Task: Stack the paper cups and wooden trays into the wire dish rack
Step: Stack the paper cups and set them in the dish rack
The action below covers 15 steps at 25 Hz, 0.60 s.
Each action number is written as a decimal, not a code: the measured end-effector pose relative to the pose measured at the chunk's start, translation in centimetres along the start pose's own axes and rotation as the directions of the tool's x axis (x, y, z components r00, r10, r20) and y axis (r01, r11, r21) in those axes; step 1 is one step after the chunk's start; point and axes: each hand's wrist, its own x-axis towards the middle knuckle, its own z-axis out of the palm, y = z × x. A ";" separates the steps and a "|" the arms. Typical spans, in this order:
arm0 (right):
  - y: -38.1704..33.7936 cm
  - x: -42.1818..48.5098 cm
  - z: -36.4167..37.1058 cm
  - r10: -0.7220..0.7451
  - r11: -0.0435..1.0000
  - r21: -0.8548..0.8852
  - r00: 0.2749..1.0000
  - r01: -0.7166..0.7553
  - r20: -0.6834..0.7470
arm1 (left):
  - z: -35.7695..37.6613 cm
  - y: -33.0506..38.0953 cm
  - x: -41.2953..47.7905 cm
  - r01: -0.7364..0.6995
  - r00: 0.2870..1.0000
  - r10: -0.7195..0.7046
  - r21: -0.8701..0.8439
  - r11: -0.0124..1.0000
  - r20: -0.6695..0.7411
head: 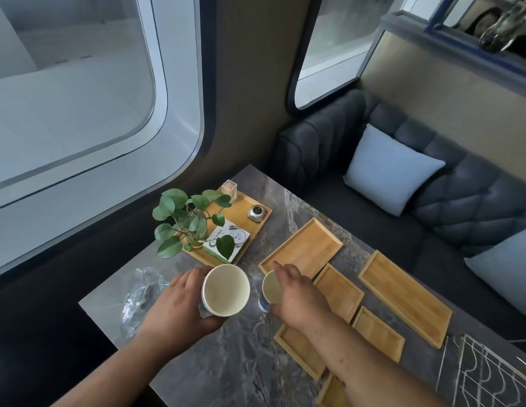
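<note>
My left hand (179, 306) is wrapped around a large white paper cup (225, 290), held open side up above the grey marble table (232, 359). My right hand (297, 292) grips a smaller paper cup (270, 286) with a blue base, tilted toward the large cup and close beside it. Several wooden trays lie flat on the table: a big one (303, 248) beyond my right hand, another big one (405, 298) to the right, and small ones (338, 292), (378, 333), (300, 351) near my right forearm. The wire dish rack (485, 374) sits at the lower right corner, partly cut off.
A long wooden tray (244, 218) at the table's far end holds a potted green plant (185, 221), a tissue box (226, 242), a clear holder and a small metal object. Crumpled clear plastic (141, 298) lies left of my left hand. A dark sofa with pale cushions (391, 168) runs along the right.
</note>
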 end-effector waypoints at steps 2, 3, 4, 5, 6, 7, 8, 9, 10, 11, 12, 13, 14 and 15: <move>-0.1 -0.2 -0.3 -0.015 1.000 -0.003 1.000 0.015 -0.015 | -0.1 0.4 0.1 -0.020 1.000 0.020 0.011 1.000 -0.006; -0.2 -0.5 -0.6 -0.016 1.000 0.016 0.999 0.016 -0.029 | -0.2 0.6 0.1 -0.022 1.000 0.022 0.014 1.000 -0.003; 0.0 -1.1 -1.1 -0.012 0.999 0.051 0.998 0.015 -0.062 | -0.2 0.9 0.2 -0.022 1.000 0.022 0.016 1.000 0.003; 0.2 -1.9 -1.8 -0.002 0.995 0.094 0.994 0.013 -0.110 | -0.1 1.3 0.3 -0.022 1.000 0.022 0.017 1.000 0.009; 0.6 -2.8 -2.7 0.011 0.990 0.141 0.985 0.014 -0.171 | 0.1 1.7 0.4 -0.024 1.000 0.023 0.016 1.000 0.017; 1.0 -3.9 -3.7 0.027 0.982 0.188 0.970 0.020 -0.241 | 0.3 2.2 0.6 -0.025 0.999 0.025 0.016 1.000 0.028; 1.6 -5.1 -4.9 0.046 0.971 0.237 0.948 0.032 -0.316 | 0.7 2.8 0.8 -0.027 0.999 0.027 0.017 0.999 0.040; 2.2 -6.5 -6.2 0.068 0.957 0.284 0.919 0.049 -0.387 | 1.1 3.6 1.0 -0.031 0.998 0.030 0.017 0.999 0.049; 2.8 -7.9 -7.5 0.091 0.941 0.330 0.889 0.070 -0.448 | 1.5 4.5 1.2 -0.033 0.998 0.032 0.014 0.999 0.056; 3.4 -9.4 -8.7 0.111 0.924 0.370 0.859 0.095 -0.499 | 1.9 5.4 1.4 -0.035 0.997 0.035 0.008 0.999 0.062; 4.1 -11.1 -9.8 0.130 0.905 0.407 0.830 0.124 -0.542 | 2.3 6.6 1.5 -0.045 0.997 0.044 0.003 0.999 0.066; 4.9 -12.9 -10.8 0.146 0.885 0.440 0.807 0.152 -0.572 | 2.7 7.9 1.7 -0.057 0.996 0.057 -0.001 0.998 0.070; 5.6 -14.8 -11.6 0.159 0.864 0.470 0.789 0.179 -0.593 | 3.1 9.3 1.8 -0.073 0.995 0.074 -0.004 0.997 0.072; 6.4 -16.7 -12.1 0.166 0.849 0.487 0.773 0.204 -0.612 | 3.5 10.8 1.9 -0.090 0.993 0.091 -0.006 0.996 0.076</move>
